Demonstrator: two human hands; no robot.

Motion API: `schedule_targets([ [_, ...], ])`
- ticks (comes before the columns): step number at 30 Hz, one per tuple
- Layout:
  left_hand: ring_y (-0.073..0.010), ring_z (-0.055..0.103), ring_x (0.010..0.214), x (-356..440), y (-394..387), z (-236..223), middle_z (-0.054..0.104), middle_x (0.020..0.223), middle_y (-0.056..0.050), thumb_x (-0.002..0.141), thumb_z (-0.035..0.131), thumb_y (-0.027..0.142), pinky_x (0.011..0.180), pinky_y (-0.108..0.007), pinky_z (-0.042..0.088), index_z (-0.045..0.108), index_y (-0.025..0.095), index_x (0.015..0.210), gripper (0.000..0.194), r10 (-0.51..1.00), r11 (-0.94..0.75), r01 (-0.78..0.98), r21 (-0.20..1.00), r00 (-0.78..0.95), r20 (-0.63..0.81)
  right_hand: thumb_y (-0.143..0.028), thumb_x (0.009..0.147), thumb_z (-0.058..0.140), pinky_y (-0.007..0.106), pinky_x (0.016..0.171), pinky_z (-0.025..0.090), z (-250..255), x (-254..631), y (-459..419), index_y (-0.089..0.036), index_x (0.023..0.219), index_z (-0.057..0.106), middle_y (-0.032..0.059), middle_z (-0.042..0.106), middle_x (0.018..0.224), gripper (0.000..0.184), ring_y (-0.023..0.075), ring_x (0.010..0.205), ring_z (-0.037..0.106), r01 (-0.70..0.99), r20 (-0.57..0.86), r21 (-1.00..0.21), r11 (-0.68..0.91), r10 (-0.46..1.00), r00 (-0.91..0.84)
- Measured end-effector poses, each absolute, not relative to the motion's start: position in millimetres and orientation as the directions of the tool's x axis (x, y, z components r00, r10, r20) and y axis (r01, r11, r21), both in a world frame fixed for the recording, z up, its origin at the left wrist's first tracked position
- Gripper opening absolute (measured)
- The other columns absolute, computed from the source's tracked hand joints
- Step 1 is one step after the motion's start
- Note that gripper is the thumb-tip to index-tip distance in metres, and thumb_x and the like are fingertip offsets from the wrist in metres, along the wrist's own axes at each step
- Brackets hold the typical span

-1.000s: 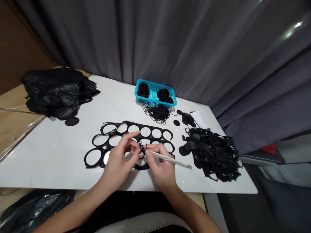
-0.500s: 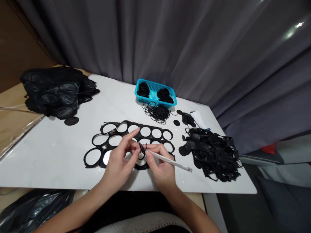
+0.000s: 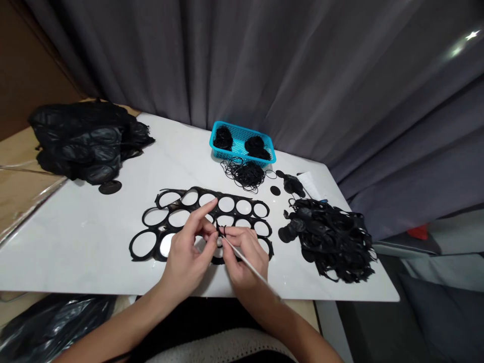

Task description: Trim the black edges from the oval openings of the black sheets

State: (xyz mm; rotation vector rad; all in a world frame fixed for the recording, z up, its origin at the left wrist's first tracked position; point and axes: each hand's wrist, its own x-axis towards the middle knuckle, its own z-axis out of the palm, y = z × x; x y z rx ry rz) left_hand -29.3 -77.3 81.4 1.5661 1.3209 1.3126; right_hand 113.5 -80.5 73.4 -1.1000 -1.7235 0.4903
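Both hands meet over a flat black rubber sheet (image 3: 162, 231) with rows of large round holes, lying on the white table. My left hand (image 3: 187, 254) pinches a small black rubber ring (image 3: 220, 233) between thumb and fingers, its index finger stretched out. In my right hand (image 3: 247, 257) is a thin pale stick-like tool (image 3: 254, 269), its tip at the ring. The tool's exact kind is unclear. Fingers partly hide the ring and the sheet's middle holes.
Behind the sheet lies a tangle of thin black rings (image 3: 247, 175), beside a blue basket (image 3: 242, 132) holding more bundles. A heap of black scrap (image 3: 335, 242) is at right, with loose black discs (image 3: 275, 190) nearby. Stacked black sheets (image 3: 86, 141) sit at left.
The tool has swung so its rear end points lower, toward my right wrist. My right hand has shifted slightly left, closer to my left hand, which stays nearly still.
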Motion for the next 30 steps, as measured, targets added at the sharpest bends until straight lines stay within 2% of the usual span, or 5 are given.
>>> schedule_targets([
  [3,-0.0129,0.058,0.074,-27,-76,82,0.056,0.08,0.004,0.096,0.055,0.02,0.071,-0.025,0.049,0.042,0.03,0.149,0.056,0.966,-0.244,0.234,0.941,-0.031,0.258,-0.009,0.093,0.053,0.04,0.087,0.049,67,112,-82,-0.024,0.091,0.061,0.0066,0.074,0.099,0.018,0.0221,0.091,0.07,0.499,0.587,-0.659,0.563,0.799,-0.126],
  [8,-0.0125,0.056,0.071,-28,-76,83,0.056,0.079,0.005,0.096,0.057,0.019,0.071,-0.026,0.047,0.037,0.032,0.152,0.061,0.975,-0.215,0.131,0.968,-0.025,0.22,-0.007,0.094,0.053,0.039,0.087,0.048,66,115,-78,-0.024,0.092,0.059,0.0067,0.073,0.099,0.018,0.0221,0.093,0.069,0.539,0.596,-0.633,0.555,0.794,-0.118],
  [18,-0.0135,0.065,0.08,-32,-73,81,0.065,0.084,0.003,0.093,0.068,0.028,0.079,-0.026,0.054,0.037,0.029,0.151,0.065,0.999,-0.051,-0.215,0.975,0.007,0.054,-0.017,0.093,0.058,0.032,0.076,0.056,79,124,-72,-0.023,0.083,0.061,0.0055,0.075,0.094,0.012,0.0197,0.086,0.072,0.5,0.502,-0.751,0.431,0.865,0.008],
  [25,-0.0167,0.069,0.087,-30,-73,78,0.068,0.092,0.0,0.094,0.067,0.033,0.087,-0.033,0.054,0.045,0.026,0.14,0.051,0.999,0.029,-0.237,0.971,0.042,-0.019,-0.017,0.093,0.059,0.029,0.073,0.059,80,122,-74,-0.022,0.084,0.061,0.0055,0.075,0.092,0.01,0.0177,0.083,0.074,0.457,0.498,-0.776,0.434,0.867,0.023],
  [30,-0.0161,0.065,0.088,-27,-75,76,0.066,0.091,0.001,0.09,0.072,0.029,0.083,-0.03,0.053,0.045,0.027,0.141,0.058,1.0,-0.002,-0.179,0.984,0.015,0.005,-0.017,0.092,0.059,0.027,0.073,0.059,81,120,-76,-0.021,0.084,0.062,0.0053,0.075,0.091,0.009,0.0167,0.082,0.073,0.437,0.484,-0.791,0.429,0.875,0.017],
])
